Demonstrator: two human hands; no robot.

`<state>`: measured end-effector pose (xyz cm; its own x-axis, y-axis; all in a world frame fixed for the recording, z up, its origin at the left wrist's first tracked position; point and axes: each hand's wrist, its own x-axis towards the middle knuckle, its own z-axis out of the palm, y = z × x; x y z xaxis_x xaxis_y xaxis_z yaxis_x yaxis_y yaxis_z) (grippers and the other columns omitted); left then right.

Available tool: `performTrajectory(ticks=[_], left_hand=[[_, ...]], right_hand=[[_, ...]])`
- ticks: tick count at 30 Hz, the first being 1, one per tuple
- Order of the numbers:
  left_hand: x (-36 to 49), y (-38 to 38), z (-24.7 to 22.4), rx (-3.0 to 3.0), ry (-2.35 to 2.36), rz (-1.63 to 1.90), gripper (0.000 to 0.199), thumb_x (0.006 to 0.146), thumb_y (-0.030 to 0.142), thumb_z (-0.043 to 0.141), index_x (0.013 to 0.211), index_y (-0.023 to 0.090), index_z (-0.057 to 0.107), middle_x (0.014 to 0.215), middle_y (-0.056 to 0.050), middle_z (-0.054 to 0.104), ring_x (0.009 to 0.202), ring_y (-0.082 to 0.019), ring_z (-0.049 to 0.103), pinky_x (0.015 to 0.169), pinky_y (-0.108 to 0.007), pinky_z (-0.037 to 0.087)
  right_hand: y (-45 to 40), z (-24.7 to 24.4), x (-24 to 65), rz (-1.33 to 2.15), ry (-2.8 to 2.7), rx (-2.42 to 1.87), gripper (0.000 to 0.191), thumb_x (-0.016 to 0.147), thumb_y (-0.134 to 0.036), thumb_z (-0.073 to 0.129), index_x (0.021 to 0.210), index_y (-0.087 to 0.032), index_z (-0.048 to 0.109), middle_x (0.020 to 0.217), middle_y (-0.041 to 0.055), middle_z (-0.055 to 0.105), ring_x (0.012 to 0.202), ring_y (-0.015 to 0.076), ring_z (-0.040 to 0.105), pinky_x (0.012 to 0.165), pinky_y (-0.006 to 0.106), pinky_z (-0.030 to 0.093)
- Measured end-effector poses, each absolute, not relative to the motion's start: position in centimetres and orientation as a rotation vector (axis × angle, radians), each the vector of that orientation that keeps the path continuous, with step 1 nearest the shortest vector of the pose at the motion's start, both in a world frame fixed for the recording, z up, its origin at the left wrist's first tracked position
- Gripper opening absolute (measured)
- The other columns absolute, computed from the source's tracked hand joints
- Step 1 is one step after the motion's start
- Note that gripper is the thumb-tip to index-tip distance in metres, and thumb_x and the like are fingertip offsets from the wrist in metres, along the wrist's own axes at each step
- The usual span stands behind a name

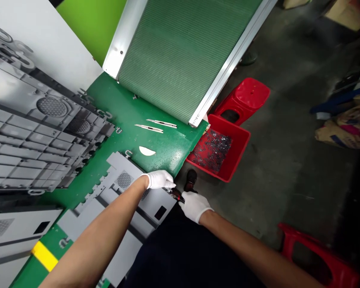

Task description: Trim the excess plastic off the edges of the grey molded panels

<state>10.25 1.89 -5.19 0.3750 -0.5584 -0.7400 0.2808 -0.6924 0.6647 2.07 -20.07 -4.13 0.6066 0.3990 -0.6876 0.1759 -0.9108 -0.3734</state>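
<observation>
Printed grey-and-white sheets [33, 132] were laid across the left of a green bench [171, 154], and a strip of yellow tape [44, 256] was stuck near its lower left corner. Above them, a lime-green panel [90, 24] was partly visible. A green finned panel [180, 52] in an aluminium frame was propped at the bench's far edge. Two narrow metal strips [154, 126] and a white crescent-shaped scrap [147, 151] were lying on the bare green surface.

Near the bench's right edge, a red-and-black hand tool [176, 196] was held between two white-gloved hands, just beside a printed sheet with a vent pattern [135, 188]. The exact kind of tool could not be told. The left hand [159, 179] was closed at one end of it, and the right hand [195, 207] was closed at the other. A black shoe [191, 180] was seen on the concrete floor [283, 160] below.

To the right, a red plastic tray [237, 148] was filled with dark scraps [211, 150], and a red plastic stool [243, 98] was tipped beside it. A second red stool [315, 250] was seen lower down, with printed sacks [346, 128] and a cardboard box [346, 12] at the far right.
</observation>
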Motion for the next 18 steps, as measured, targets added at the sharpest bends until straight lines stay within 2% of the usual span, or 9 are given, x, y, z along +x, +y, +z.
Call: performTrajectory(ticks=[4,9,18], left_hand=[[10.2,1.9,-5.1,1.883,-0.243,-1.380,0.047,0.076,0.061,0.066,0.073,0.015,0.072,0.068,-0.002,0.067,0.061,-0.013,0.051,0.061,-0.025,0.039],[10.1,2.1,-5.4,1.889,-0.243,-1.395,0.044,0.078,0.059,0.065,0.077,0.017,0.074,0.072,-0.002,0.071,0.062,-0.013,0.054,0.061,-0.025,0.041],[10.5,1.8,-5.1,1.974,-0.283,-1.394,0.033,0.081,0.048,0.064,0.081,0.017,0.075,0.074,-0.002,0.072,0.066,-0.013,0.056,0.063,-0.023,0.041]], right_hand=[[-19.8,-4.1,2.2,1.232,-0.426,-2.548,0.025,0.087,-0.045,0.049,0.097,-0.027,0.063,0.097,0.0068,0.073,0.085,0.0282,0.070,0.068,0.038,0.050],[-19.4,-4.0,1.8,1.217,-0.369,-2.618,0.032,0.089,-0.051,0.047,0.096,-0.026,0.066,0.093,0.0092,0.074,0.083,0.0314,0.071,0.069,0.041,0.051],[-19.7,-5.2,2.4,1.231,-0.701,-2.664,0.029,0.092,-0.038,0.046,0.099,-0.016,0.065,0.091,0.0165,0.074,0.084,0.0337,0.072,0.074,0.043,0.053]])
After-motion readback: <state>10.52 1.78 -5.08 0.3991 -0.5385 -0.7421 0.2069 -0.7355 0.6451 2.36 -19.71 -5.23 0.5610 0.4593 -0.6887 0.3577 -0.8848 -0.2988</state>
